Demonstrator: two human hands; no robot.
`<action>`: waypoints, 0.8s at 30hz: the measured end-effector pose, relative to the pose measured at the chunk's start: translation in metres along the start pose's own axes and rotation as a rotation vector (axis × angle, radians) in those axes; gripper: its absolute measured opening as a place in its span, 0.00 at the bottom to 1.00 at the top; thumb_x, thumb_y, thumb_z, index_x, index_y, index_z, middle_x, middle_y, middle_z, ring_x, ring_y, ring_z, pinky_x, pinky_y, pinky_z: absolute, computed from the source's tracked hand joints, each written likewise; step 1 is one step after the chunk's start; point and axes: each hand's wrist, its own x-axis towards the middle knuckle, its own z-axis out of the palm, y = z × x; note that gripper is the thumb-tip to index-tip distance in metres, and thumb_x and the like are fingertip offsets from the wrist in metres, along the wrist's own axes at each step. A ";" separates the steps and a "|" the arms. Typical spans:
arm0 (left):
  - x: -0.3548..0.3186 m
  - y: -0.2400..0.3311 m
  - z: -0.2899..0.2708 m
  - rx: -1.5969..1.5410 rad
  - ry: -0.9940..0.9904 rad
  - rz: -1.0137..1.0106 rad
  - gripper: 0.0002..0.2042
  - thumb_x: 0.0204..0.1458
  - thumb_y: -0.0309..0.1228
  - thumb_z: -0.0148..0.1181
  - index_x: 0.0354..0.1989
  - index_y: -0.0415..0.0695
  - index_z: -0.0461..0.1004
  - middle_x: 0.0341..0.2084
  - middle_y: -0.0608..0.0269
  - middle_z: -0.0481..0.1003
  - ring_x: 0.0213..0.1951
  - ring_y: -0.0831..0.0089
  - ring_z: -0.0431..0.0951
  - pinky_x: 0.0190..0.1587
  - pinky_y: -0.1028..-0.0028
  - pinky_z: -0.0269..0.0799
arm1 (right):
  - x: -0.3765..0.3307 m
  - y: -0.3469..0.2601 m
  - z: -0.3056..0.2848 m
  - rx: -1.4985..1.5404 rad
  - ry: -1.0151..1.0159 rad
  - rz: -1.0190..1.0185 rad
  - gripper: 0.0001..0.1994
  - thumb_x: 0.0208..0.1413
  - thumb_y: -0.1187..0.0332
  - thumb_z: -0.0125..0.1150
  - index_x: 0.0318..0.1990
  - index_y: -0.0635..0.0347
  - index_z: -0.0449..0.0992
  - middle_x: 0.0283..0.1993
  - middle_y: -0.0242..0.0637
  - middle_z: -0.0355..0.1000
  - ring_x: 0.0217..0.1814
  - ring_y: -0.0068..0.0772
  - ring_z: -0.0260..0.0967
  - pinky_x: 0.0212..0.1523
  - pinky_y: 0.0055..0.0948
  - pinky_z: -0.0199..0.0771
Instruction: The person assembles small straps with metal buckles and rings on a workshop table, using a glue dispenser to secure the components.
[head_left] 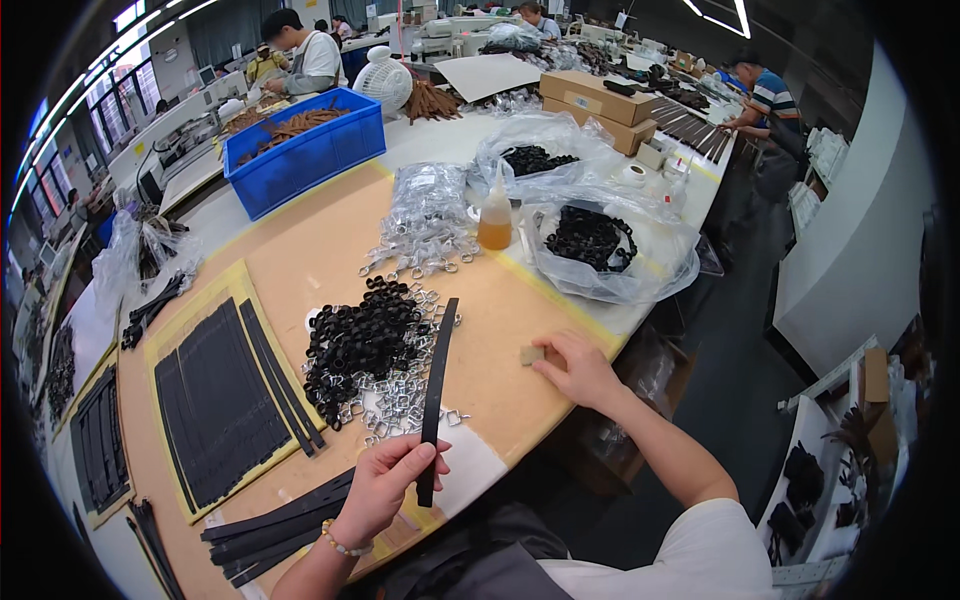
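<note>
The left hand [385, 485] pinches the lower end of 1 flat black strap [437, 390], which rises over a heap of black rings [362, 340] and metal buckles [395, 415]. The right hand [578, 370] rests flat, fingers touching a small tan block [531, 354] on the tan worktop [300, 250].

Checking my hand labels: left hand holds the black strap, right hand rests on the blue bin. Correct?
Not quite. The left hand does hold the black strap, but the right hand rests on the tan work board, fingers at a small brown piece. The blue bin sits far off. The head view shows it.
</note>
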 end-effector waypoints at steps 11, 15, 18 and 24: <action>0.031 -0.044 0.046 -0.188 -0.038 -0.263 0.15 0.67 0.35 0.57 0.51 0.35 0.78 0.31 0.60 0.80 0.25 0.78 0.77 0.28 0.78 0.74 | 0.029 -0.007 -0.152 0.551 1.074 -0.384 0.06 0.67 0.70 0.54 0.38 0.60 0.74 0.30 0.29 0.72 0.23 0.14 0.65 0.24 0.16 0.62; 0.043 -0.055 0.054 -0.181 -0.057 -0.324 0.14 0.67 0.34 0.57 0.50 0.34 0.77 0.31 0.59 0.81 0.23 0.77 0.78 0.26 0.79 0.74 | 0.093 0.111 -0.262 0.684 1.335 -0.068 0.07 0.65 0.64 0.58 0.41 0.57 0.76 0.32 0.26 0.72 0.31 0.15 0.67 0.31 0.18 0.66; 0.041 -0.036 0.074 -0.069 0.005 -0.320 0.12 0.68 0.36 0.56 0.44 0.38 0.76 0.20 0.66 0.74 0.18 0.79 0.75 0.19 0.81 0.69 | 0.127 0.267 -0.285 0.664 1.037 0.406 0.17 0.55 0.61 0.68 0.49 0.53 0.75 0.38 0.25 0.71 0.36 0.17 0.69 0.35 0.20 0.70; 0.047 -0.059 0.056 -0.062 0.043 -0.372 0.14 0.66 0.31 0.56 0.54 0.35 0.72 0.29 0.59 0.79 0.25 0.76 0.81 0.25 0.79 0.75 | 0.180 0.417 -0.241 0.116 0.801 0.564 0.52 0.42 0.51 0.80 0.69 0.73 0.58 0.66 0.56 0.67 0.68 0.44 0.66 0.66 0.36 0.66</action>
